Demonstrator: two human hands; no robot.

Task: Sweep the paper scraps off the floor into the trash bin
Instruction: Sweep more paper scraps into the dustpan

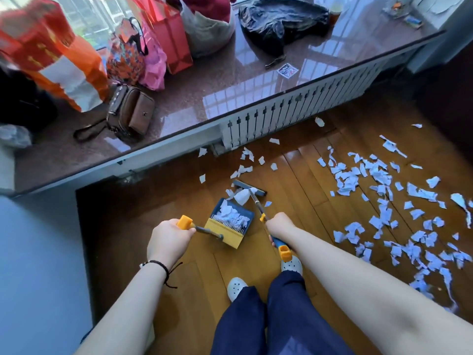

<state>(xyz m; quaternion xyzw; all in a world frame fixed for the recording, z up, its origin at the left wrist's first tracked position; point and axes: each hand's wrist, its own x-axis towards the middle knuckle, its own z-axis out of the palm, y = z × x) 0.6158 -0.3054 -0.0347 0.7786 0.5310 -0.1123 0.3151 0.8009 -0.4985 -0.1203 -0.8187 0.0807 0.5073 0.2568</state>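
Observation:
My left hand (169,238) grips the yellow-capped handle of a blue and yellow dustpan (229,222), which stands on the wooden floor with several paper scraps inside. My right hand (279,224) grips the broom handle (258,208). The dark broom head (249,188) rests on the floor just beyond the dustpan's mouth, with scraps against it. Many white paper scraps (384,201) lie spread over the floor to the right, and a smaller scatter (245,162) sits beyond the broom head. No trash bin is in view.
A long glossy stone ledge (230,83) runs across the back, above a white slatted radiator cover (294,111). Bags, a brown purse (130,111) and a black bag (281,21) sit on it. A pale wall (38,265) stands at left. My feet in white clogs (263,278) are below the dustpan.

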